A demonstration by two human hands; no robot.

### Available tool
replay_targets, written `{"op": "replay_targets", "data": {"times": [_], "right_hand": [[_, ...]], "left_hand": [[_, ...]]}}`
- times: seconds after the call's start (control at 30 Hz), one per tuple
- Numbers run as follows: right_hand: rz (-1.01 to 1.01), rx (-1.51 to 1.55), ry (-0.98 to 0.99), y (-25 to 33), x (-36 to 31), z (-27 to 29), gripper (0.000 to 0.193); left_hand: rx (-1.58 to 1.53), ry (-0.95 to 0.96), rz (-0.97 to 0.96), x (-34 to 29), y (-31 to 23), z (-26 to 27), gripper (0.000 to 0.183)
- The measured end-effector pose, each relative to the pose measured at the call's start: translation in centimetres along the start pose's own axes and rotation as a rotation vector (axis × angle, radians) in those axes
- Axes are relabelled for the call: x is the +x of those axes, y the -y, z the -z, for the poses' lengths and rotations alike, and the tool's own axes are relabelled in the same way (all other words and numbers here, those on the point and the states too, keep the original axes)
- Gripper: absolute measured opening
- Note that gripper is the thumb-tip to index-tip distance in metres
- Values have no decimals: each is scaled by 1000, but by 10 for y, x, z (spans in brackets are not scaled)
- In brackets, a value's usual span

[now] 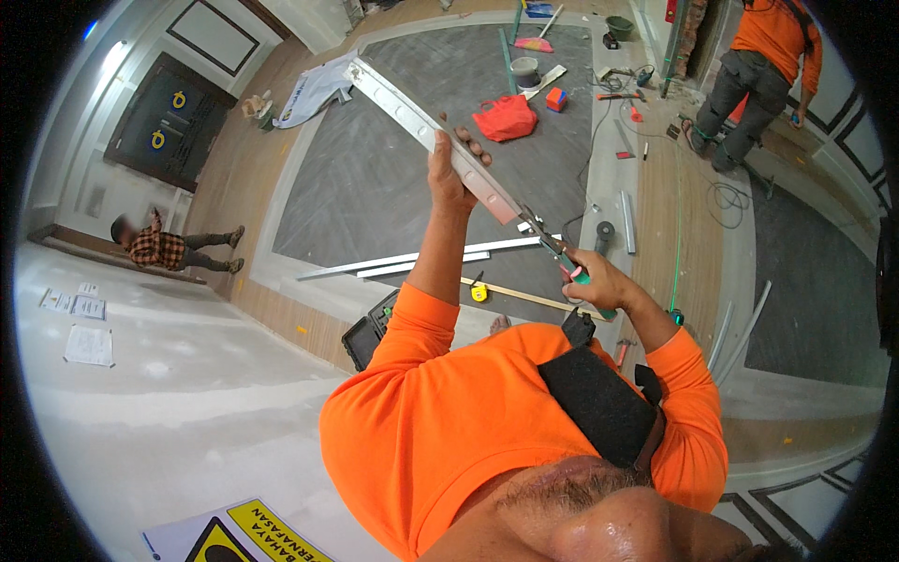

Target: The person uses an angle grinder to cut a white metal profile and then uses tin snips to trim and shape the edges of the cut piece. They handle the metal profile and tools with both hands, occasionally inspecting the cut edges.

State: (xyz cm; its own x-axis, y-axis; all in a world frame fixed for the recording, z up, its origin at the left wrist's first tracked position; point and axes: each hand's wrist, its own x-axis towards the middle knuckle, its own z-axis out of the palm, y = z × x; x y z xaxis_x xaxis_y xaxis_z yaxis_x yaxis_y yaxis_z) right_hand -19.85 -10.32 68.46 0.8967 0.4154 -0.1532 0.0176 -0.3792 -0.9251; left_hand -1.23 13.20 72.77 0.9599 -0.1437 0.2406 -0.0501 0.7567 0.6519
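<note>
My left hand (pixel 451 173) is closed around a long, light metal channel (pixel 398 105) with oval marks along its face, held up and slanting from upper left to lower right. In my right hand (pixel 604 281) is a pair of tin snips (pixel 581 277) with green handles. Their blades meet the channel's lower right end; how far they bite into it cannot be made out. Below, more metal channels (pixel 426 258) lie on the floor beside a yellow tape measure (pixel 479 292) and a thin wooden strip (pixel 538 300).
A red bag (pixel 506 117), a grey bucket (pixel 525 72) and a small red-and-blue box (pixel 556 99) sit ahead on grey flooring. At right, cables and tools lie near a co-worker in orange (pixel 770 47). Another person (pixel 159 245) is far left. A black case (pixel 359 345) stands near my left elbow.
</note>
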Motion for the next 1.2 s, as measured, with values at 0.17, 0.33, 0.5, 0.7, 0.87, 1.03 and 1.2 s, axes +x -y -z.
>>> {"op": "replay_targets", "data": {"times": [0.17, 0.33, 0.5, 0.7, 0.87, 1.03, 1.2], "right_hand": [[60, 91, -50, 2, -2, -9, 47], [57, 96, -77, 3, -4, -13, 46], [47, 52, -64, 0, -3, -11, 46], [-7, 62, -32, 4, 3, -11, 44], [-55, 106, 10, 5, 3, -8, 44], [-33, 147, -5, 6, 2, -10, 47], [18, 77, -56, -9, 4, -19, 67]], "left_hand": [[-63, 2, 23, -3, 2, -2, 52], [-51, -12, 35, -4, 3, 2, 53], [-45, 5, 40, -5, 5, 4, 54], [-25, 1, 36, -8, 9, 6, 53], [-39, 12, 26, -8, 8, 5, 53], [-45, 31, 20, -10, 10, 7, 49], [-52, 39, 29, -10, 11, 10, 51]]}}
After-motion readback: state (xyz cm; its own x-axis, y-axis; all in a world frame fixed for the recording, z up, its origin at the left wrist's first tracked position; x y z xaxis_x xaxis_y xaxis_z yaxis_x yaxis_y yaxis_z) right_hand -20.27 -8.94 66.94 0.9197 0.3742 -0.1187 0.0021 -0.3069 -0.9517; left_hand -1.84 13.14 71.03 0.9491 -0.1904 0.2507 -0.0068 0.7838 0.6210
